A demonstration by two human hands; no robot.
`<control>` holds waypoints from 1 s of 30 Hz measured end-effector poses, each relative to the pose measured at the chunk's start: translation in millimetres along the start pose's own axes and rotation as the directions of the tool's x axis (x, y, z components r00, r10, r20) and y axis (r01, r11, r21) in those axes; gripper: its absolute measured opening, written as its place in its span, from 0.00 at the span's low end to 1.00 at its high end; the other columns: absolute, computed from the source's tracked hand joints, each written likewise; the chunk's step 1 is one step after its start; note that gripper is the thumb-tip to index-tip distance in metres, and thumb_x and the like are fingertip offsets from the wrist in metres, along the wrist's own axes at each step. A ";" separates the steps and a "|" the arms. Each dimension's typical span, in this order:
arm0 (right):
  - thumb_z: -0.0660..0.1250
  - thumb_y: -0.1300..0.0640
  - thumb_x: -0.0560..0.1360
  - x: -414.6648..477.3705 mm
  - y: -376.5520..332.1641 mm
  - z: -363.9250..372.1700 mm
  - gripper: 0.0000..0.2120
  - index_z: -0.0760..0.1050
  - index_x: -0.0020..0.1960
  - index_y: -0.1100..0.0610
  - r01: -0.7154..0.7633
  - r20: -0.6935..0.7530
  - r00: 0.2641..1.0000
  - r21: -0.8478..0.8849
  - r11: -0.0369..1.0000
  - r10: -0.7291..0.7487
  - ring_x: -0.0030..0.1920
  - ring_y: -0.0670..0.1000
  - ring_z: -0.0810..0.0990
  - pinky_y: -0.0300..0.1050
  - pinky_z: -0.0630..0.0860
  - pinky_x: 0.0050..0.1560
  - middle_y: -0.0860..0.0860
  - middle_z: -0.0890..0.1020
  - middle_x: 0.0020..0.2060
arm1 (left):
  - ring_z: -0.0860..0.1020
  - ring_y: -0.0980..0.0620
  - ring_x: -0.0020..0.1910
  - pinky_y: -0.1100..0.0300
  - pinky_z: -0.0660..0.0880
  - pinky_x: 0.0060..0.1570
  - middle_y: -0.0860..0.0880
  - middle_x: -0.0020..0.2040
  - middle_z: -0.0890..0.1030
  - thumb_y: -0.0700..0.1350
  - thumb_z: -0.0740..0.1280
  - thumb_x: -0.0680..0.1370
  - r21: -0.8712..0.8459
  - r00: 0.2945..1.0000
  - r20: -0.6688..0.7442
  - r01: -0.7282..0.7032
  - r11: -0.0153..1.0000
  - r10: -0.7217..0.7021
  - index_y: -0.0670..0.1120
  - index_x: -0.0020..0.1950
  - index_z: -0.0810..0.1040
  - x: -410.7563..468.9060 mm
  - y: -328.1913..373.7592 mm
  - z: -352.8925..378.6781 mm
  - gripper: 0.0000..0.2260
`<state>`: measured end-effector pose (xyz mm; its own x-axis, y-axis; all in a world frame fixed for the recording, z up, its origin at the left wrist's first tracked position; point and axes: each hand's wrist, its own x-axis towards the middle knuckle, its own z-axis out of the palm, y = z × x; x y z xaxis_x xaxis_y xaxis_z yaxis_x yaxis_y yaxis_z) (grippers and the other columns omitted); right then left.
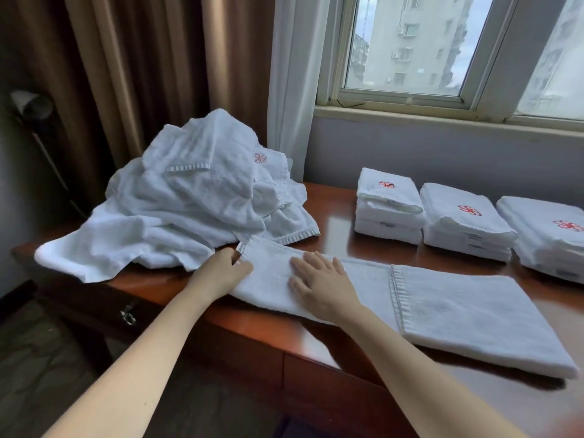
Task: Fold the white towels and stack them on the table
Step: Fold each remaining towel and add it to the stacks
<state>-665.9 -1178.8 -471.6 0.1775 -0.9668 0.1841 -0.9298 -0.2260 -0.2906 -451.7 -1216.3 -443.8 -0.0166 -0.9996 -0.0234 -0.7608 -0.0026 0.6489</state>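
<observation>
1. Brown pleated fabric curtain (126, 74): hung at ten o'clock of the view, behind the table's left end.

2. Heap of crumpled white terry towels (189, 197): unfolded, piled on the nine o'clock end of the glossy reddish-brown wooden table (335, 229). One corner drooped over the near-left edge. A red embroidered emblem showed at two o'clock on the heap.

3. Left hand (221, 268): at five o'clock of the heap, fingers curled round the stripe-bordered left end of the long towel, grasping it.

4. Long white terry towel (458, 311): lay flat along the table's near edge, running from the foot of the heap toward four o'clock. Its right part was doubled over, with a ribbed border band crossing at that layer's left edge.

5. Right hand (319, 276): released, fingers straight and spread, palm pressed flat on the long towel, just at three o'clock of the left hand.

6. White sheer curtain (290, 90): hung at twelve o'clock, beside the window.

7. Three stacks of folded white towels, each topped with a red emblem, stood in a row along the far edge between two and three o'clock: left stack (388, 207), middle stack (464, 222), right stack (550, 238). They sat close together and apart from the long towel.

8. Pale-framed window (410, 45): at one o'clock, with a grey building outside.
</observation>
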 end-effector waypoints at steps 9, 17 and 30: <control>0.61 0.50 0.81 -13.8 3.8 -71.0 0.15 0.80 0.59 0.56 -0.125 0.012 0.981 0.805 0.579 0.195 0.54 0.53 0.82 0.45 0.80 0.49 0.50 0.84 0.53 | 0.81 0.50 0.52 0.57 0.78 0.51 0.46 0.51 0.84 0.46 0.68 0.79 -0.605 0.950 0.106 -0.172 0.777 0.293 0.44 0.54 0.80 -26.0 89.3 -6.8 0.08; 0.54 0.37 0.81 -64.6 66.4 -160.9 0.25 0.78 0.63 0.54 -0.229 0.127 0.934 0.929 0.289 0.333 0.51 0.54 0.84 0.50 0.82 0.46 0.57 0.84 0.54 | 0.81 0.57 0.39 0.63 0.79 0.37 0.50 0.44 0.80 0.46 0.68 0.80 -0.649 0.849 0.232 -0.228 0.726 0.474 0.42 0.58 0.77 -54.7 208.4 50.7 0.10; 0.60 0.30 0.75 -158.7 182.7 -192.5 0.35 0.74 0.68 0.56 -0.278 0.202 0.934 0.930 0.242 0.295 0.60 0.59 0.81 0.56 0.80 0.55 0.59 0.81 0.60 | 0.83 0.59 0.36 0.63 0.78 0.32 0.52 0.38 0.83 0.50 0.71 0.76 -0.611 0.693 0.470 -0.191 0.769 0.546 0.46 0.47 0.81 -90.6 305.1 160.3 0.07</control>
<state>-926.0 -1043.7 -373.2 -0.0430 -0.9937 -0.1039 0.0259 0.1028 -0.9944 -786.4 -1121.9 -365.6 -0.7322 -0.6808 -0.0197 -0.1855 0.1715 0.9676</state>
